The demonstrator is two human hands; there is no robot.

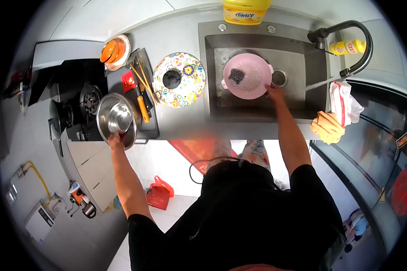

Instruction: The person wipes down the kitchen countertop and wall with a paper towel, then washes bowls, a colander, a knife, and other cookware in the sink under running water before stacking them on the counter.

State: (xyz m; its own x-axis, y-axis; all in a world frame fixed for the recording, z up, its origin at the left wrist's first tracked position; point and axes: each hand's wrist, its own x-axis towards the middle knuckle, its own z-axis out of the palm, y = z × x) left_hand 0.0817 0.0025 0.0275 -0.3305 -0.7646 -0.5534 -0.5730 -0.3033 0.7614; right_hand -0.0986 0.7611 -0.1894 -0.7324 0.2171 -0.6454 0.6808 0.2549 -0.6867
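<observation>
My left hand (117, 139) grips the near rim of a stainless steel bowl (103, 118), fingers inside and partly hidden. The bowl is at the counter's front edge, between the stove and a dark board. My right hand (274, 92) is closed on the right edge of a pink colander (256, 86) in the sink (298, 104). A dark, rough clump (236, 76), its kind unclear, lies left of centre in the colander. Water runs from the black faucet (365, 34) into the sink, right of the colander.
Left of the sink stands a round flower-patterned thing (181, 97) with a dark centre. The dark board (149, 126) bears chopsticks (142, 77), a yellow-handled tool (143, 109) and a red packet (128, 80). A yellow jug (245, 13) stands behind the sink; an orange cloth (327, 128) hangs at its right corner.
</observation>
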